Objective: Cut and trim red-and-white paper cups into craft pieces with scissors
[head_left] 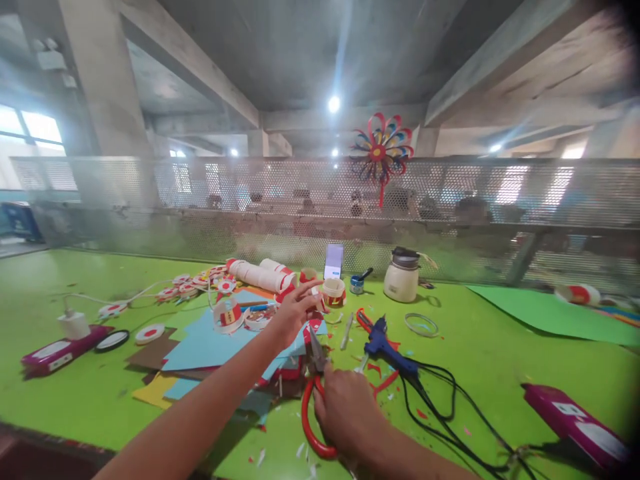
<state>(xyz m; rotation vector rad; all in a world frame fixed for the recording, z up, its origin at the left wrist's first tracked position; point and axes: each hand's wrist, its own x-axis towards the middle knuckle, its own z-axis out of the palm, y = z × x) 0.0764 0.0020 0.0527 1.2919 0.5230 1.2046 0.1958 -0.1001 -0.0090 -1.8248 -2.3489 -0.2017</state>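
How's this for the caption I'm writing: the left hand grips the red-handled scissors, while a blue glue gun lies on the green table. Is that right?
Not quite: the head view shows the right hand, not the left hand, gripping the red-handled scissors. The blue glue gun does lie on the green table.

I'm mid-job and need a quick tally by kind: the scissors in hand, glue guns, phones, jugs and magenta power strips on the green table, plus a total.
Scissors in the right hand: 1
Blue glue gun: 1
Phone: 1
White jug: 1
Magenta power strips: 2
Total: 6
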